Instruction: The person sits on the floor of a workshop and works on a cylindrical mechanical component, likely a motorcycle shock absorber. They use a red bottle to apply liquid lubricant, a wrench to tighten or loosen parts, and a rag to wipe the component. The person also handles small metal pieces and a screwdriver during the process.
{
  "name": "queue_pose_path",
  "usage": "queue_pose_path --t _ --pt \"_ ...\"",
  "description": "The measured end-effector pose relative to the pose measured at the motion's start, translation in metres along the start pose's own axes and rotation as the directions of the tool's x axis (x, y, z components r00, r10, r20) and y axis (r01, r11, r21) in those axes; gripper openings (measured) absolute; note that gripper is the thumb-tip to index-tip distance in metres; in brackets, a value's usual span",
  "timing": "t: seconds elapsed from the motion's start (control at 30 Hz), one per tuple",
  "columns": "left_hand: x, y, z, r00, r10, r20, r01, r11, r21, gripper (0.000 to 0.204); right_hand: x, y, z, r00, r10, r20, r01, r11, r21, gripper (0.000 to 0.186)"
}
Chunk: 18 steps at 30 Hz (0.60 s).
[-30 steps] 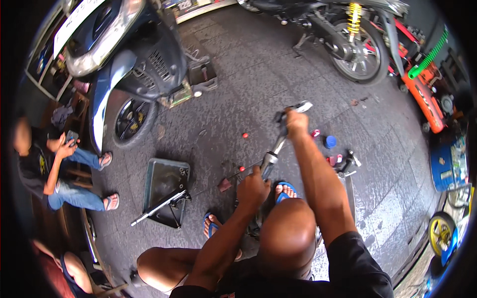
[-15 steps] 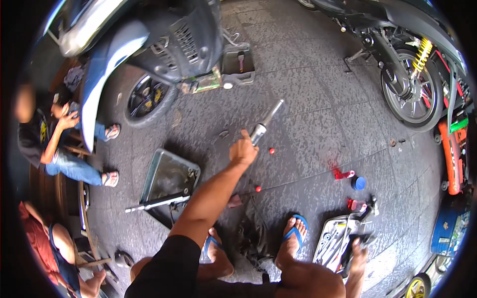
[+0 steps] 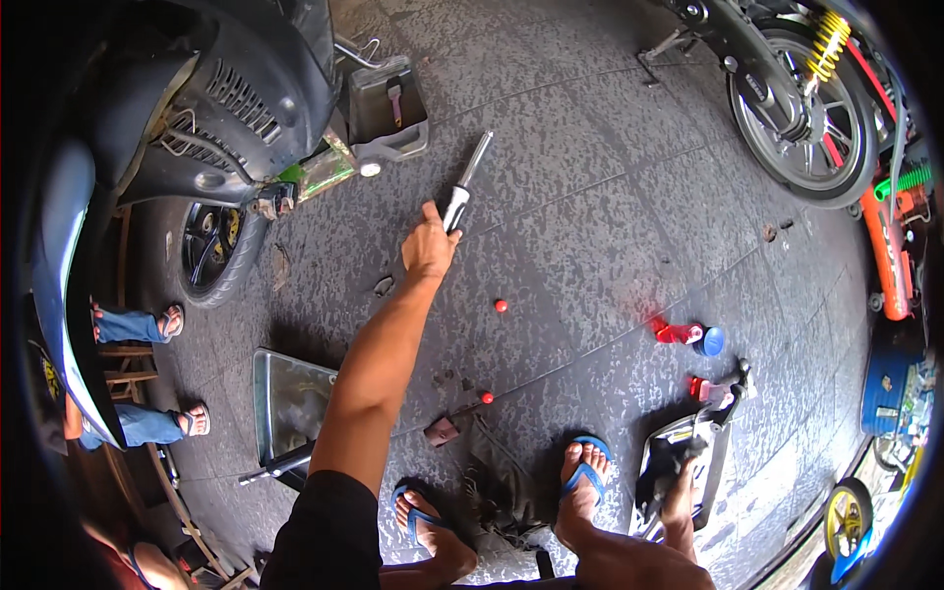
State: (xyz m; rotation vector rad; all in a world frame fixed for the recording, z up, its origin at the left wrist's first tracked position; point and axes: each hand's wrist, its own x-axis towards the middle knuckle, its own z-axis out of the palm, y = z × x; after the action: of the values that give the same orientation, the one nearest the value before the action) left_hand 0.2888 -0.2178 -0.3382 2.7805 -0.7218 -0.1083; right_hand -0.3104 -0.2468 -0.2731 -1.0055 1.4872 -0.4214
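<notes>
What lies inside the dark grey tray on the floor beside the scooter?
Inside the dark grey tray, near the scooter, one wrench-like tool lies on its floor. The rest looks bare, though the scooter's bodywork covers its left edge, so anything there is hidden.

- The lower end of the tool [image 3: 464, 189] is covered by the left hand [image 3: 429, 252].
- The right hand [image 3: 678, 503] is half hidden in the tray [image 3: 657, 462]; its fingers cannot be seen.
- The seated person [image 3: 138, 374] is cut off above the shins.

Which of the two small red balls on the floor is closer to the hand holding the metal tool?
The upper red ball, just right of the forearm; the other ball lies lower, near the feet.
</notes>
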Motion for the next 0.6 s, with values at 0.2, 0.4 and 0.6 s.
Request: queue_pose_path --t 0.2,0.4,0.6 --pt "-0.075 0.054 -0.020 0.975 -0.026 -0.223 -0.105 0.825 -0.555 0.029 0.007 -0.108 0.139 0.943 -0.185 0.275 0.249 0.943 -0.220 0.045" --pt "-0.255 0.145 -0.018 0.683 0.660 0.314 0.711 -0.699 -0.077 0.058 -0.007 -0.127 0.216 0.412 -0.766 0.493 0.902 0.420 -0.101 0.036" --pt "-0.362 0.187 -0.003 0.666 0.509 0.545 0.726 -0.276 -0.629 0.061 0.023 -0.061 0.132 0.802 -0.469 0.369 0.512 0.859 -0.021 0.035"
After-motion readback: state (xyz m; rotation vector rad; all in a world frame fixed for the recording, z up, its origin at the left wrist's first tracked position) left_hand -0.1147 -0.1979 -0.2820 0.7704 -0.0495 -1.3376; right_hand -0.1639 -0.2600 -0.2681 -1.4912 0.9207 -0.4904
